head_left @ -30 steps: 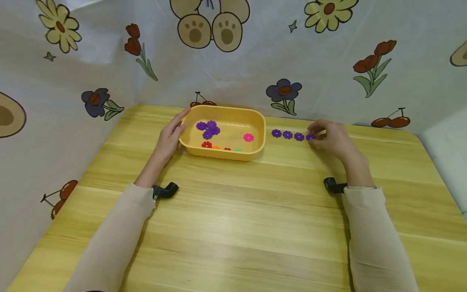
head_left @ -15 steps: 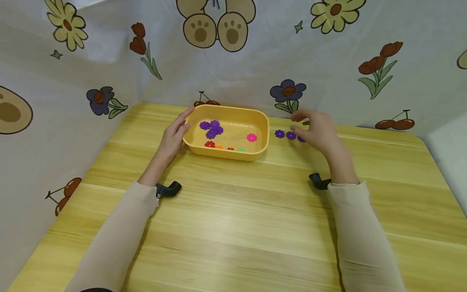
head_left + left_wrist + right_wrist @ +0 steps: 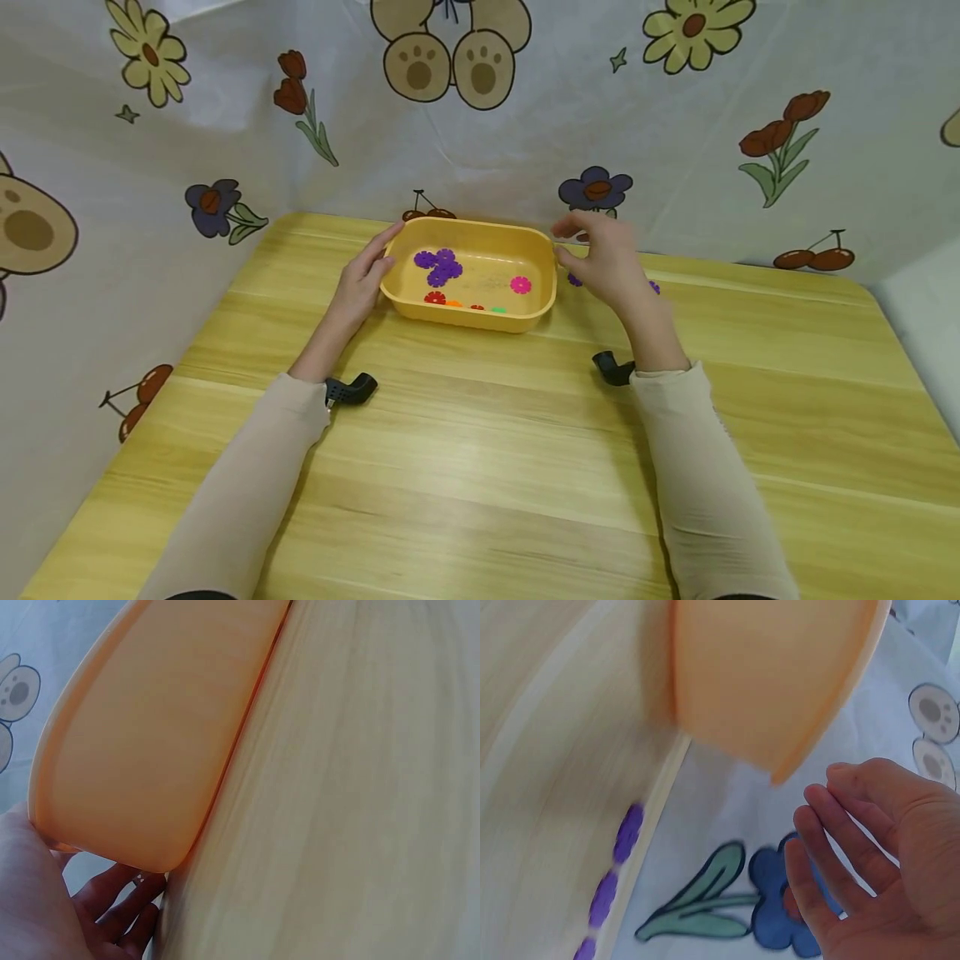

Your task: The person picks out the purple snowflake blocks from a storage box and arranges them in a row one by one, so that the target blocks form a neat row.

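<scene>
A yellow plastic basin (image 3: 480,320) stands at the back of the table. My left hand (image 3: 358,283) holds its left end, thumb at the rim and fingers against the outside; the left wrist view shows those fingers (image 3: 124,904) bent by the basin's end. My right hand (image 3: 609,258) hovers just off the basin's right end with fingers loosely bent and nothing between them. Inside the basin lie a cluster of purple flower-shaped discs (image 3: 444,268), a pink disc (image 3: 521,285) and a red disc (image 3: 435,297). Purple discs (image 3: 604,898) lie in a row on the table, partly hidden by my right hand.
Orange and green pieces (image 3: 498,311) show partly behind the basin's front wall. A patterned white cloth (image 3: 495,158) hangs right behind the wooden table (image 3: 465,450). Black wrist cameras (image 3: 352,389) stick out inward from both wrists.
My right hand has let go of the last purple disc in the row and moved left over the row to the basin's right end. My left hand stays at the basin.
</scene>
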Action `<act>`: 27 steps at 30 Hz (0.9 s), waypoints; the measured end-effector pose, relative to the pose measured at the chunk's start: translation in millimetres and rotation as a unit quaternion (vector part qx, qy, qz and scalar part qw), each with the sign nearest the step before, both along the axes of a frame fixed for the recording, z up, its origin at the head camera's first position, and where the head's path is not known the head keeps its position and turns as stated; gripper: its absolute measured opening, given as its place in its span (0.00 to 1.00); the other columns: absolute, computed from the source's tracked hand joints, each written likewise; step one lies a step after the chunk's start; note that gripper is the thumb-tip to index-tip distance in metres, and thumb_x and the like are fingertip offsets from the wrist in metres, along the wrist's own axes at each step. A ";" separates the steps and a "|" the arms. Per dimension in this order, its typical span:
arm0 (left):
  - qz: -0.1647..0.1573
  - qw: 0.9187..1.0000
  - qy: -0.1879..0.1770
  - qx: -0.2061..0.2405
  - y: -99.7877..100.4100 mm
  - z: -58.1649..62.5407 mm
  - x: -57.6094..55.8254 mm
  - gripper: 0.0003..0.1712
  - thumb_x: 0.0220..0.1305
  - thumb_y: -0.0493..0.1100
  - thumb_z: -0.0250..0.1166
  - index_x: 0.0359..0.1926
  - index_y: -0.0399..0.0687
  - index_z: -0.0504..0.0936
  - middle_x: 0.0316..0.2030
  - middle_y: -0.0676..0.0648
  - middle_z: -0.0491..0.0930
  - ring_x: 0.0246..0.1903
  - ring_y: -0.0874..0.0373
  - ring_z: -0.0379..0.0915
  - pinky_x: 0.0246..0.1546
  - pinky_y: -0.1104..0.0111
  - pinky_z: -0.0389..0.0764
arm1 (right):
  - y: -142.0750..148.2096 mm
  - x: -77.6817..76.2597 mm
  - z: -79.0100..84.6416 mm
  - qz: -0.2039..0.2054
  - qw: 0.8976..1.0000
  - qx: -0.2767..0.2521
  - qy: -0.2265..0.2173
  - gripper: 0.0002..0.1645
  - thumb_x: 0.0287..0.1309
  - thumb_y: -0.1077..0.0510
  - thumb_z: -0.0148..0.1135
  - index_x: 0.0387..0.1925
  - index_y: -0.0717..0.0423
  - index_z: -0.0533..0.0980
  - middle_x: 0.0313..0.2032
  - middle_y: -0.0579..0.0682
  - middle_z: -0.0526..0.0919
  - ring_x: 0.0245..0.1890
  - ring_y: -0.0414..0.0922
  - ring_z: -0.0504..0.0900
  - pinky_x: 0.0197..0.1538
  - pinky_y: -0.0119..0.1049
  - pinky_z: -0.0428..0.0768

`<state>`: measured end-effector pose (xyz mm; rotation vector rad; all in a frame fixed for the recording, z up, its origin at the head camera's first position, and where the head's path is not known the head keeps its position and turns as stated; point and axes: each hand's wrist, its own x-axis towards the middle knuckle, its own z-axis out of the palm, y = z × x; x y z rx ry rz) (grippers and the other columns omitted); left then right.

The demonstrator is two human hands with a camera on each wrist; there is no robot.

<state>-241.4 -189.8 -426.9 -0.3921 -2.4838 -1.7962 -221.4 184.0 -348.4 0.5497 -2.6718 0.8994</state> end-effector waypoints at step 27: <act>-0.014 1.000 -0.003 0.008 7.4 28.1 18.3 0.30 0.81 0.37 0.49 0.81 0.49 0.65 0.81 0.48 0.61 0.82 0.53 0.52 0.82 0.58 0.56 | -120.0 -28.2 3.6 0.092 0.974 0.126 -0.164 0.20 0.62 0.60 0.73 0.55 0.60 0.84 0.52 0.56 0.87 0.53 0.52 0.82 0.63 0.45 0.81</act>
